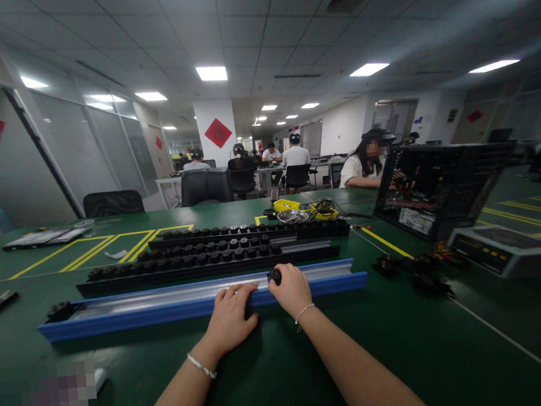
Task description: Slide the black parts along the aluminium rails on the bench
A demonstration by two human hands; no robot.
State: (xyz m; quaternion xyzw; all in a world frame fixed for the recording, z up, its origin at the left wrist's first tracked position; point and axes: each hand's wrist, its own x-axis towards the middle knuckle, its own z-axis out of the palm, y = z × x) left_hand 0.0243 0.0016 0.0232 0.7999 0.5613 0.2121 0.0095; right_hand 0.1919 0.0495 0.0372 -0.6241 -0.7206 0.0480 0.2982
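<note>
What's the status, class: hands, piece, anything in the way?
Right hand: gripping black piece at blue rail. Left hand: on rail's near wall. Obstruction: none evident.

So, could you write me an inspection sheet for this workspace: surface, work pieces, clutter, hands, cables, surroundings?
Surface: green table with yellow markings.
Work pieces: blue rail, black parts at its left end; black rails behind, bearing rows of similar parts.
Clutter: open computer case, power supply, metal bowl.
Hands: left hand lies across the blue rail's near wall; right hand grips a black piece.
Cables: black cables bunched beyond the rails.
Surroundings: people, office chairs, ceiling lights.
</note>
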